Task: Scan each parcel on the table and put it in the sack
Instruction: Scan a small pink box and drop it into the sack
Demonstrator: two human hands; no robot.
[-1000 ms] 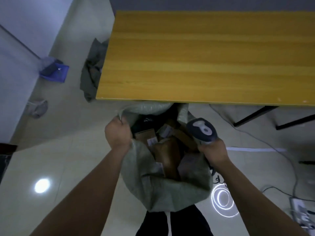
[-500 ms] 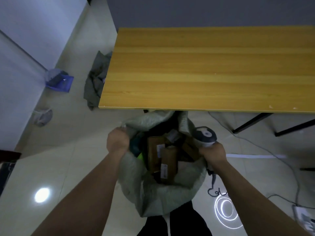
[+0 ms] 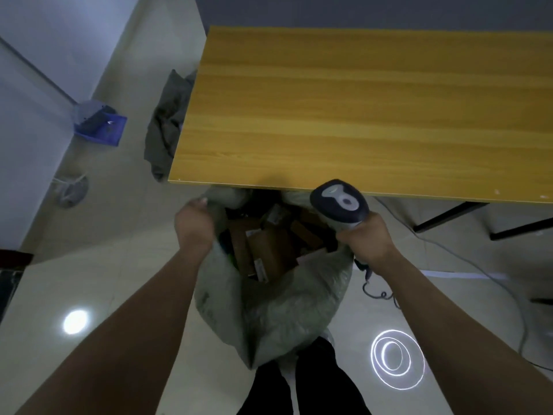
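Table (image 3: 359,115) front edge runs just beyond both hands. Its L corner sits a bit past and outward of the L hand (image 3: 194,226). The scanner (image 3: 341,202) head overlaps that edge in view. Dark table legs (image 3: 449,212) slant over the floor (image 3: 104,265) beyond & R of the R hand (image 3: 366,238). Tiled floor stretches L of the L hand out to the wall (image 3: 45,55). A grey cloth (image 3: 167,130) hangs by the table's L edge, w/ a blue tray (image 3: 101,127) farther L at the wall. A cord (image 3: 366,280) curls down just below the R hand.

L hand: fingers curled tight, clenched on the sack (image 3: 278,310) rim. R hand: wrapped round the scanner handle, head tilted up toward the table. The sack's R rim lies against this hand; can't tell if it's pinched too.

Sack hangs btwn the hands, mouth open, its far rim under the table edge. Parcels (image 3: 269,250), brown boxes w/ labels, are packed in the mouth btwn the hands.
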